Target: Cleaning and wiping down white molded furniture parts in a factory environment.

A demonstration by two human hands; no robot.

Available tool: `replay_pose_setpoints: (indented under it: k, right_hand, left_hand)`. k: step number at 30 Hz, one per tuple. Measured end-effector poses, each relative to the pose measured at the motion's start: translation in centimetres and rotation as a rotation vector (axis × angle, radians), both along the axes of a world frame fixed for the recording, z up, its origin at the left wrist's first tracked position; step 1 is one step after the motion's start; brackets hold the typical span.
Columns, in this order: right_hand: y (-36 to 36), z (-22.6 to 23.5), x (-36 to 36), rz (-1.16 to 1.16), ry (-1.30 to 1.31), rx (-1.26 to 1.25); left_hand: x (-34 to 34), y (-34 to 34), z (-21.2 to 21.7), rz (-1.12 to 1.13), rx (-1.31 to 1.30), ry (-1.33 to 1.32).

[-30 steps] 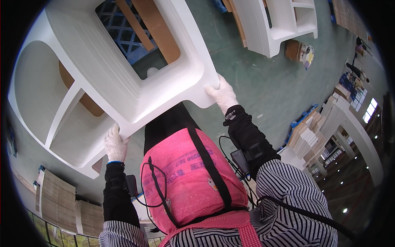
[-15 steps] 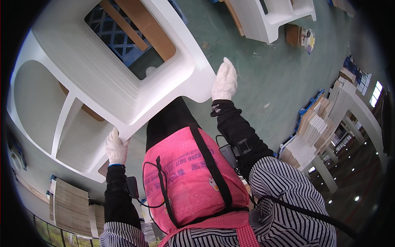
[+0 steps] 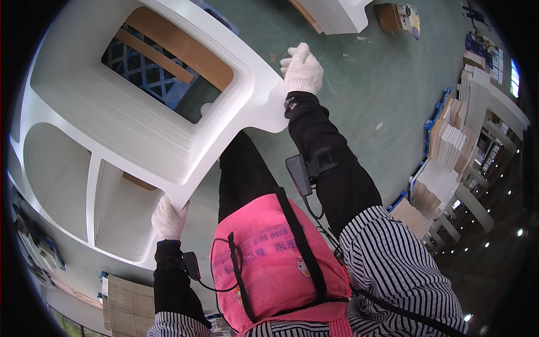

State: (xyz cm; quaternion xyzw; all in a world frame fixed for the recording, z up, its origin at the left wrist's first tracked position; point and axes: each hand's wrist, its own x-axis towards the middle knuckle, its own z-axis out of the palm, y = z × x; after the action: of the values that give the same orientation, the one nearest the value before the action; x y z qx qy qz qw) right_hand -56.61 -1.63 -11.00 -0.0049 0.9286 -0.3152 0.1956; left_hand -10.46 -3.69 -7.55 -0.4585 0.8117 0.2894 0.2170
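At the far left, partly cut by the dark fisheye rim, stacked panels [image 3: 39, 247] lie along the floor [image 3: 353, 146]. Filling the upper left is a white moulded shelf unit [image 3: 140, 147], tilted in view, with a large round-cornered opening and, to the left of and below it, smaller curved compartments. Through the large opening show a blue lattice pallet [image 3: 147, 76] and brown boards [image 3: 174, 46]. Below the unit, near the lower edge, stands a stack of tan sheets [image 3: 132, 306].

The left hand [image 3: 168, 218], in a white knitted glove, is at the unit's lower corner; its grip pinches the edge there, thumb on the right side. A small dark device [image 3: 191, 265] is strapped to that forearm.

In the middle hangs a pink apron [image 3: 269, 255] with black straps, a black trouser leg [image 3: 247, 168] above it. To the right, the right hand [image 3: 303, 70], gloved alike, is raised just beside the unit's right-hand corner; its grip is loosely spread, fingers bent, holding nothing. Whether its wrist touches the unit I cannot tell.

Beyond, at the top, are a second white unit [image 3: 339, 16] and a cardboard box [image 3: 387, 17]. Board stacks [image 3: 446, 143] line the far right.
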Motion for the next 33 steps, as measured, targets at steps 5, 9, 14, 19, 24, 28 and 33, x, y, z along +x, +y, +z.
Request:
replay_pose_setpoints:
  k: [5,9,14,19,24,28,33]
  right_hand:
    - [7.8,0.2,1.9,0.088,0.418,0.202]
    - [7.2,1.5,6.0,0.358,0.745,0.272]
    - [-2.1,2.3,8.3,0.447,0.473,0.681]
    - [-12.0,2.0,7.2,0.571,0.398,0.526]
    - [-20.6,3.6,5.3,0.676,0.167,0.262]
    - [-18.5,2.1,4.0,0.772,0.27,0.056]
    - [-2.5,0.1,4.6,0.657,0.291,0.242]
  left_hand:
    - [0.3,-0.1,0.3,-0.017,-0.056,0.031]
    - [-0.1,-0.1,0.2,-0.038,-0.06,0.05]
    - [1.1,-0.2,-0.5,-0.055,-0.094,0.109]
    - [1.1,0.3,-0.1,-0.047,-0.098,0.047]
    - [0.1,-0.2,-0.1,-0.012,-0.07,0.053]
    - [-0.1,-0.8,0.1,-0.032,-0.01,-0.029]
    - [1.0,-0.1,-0.5,-0.056,-0.037,-0.011]
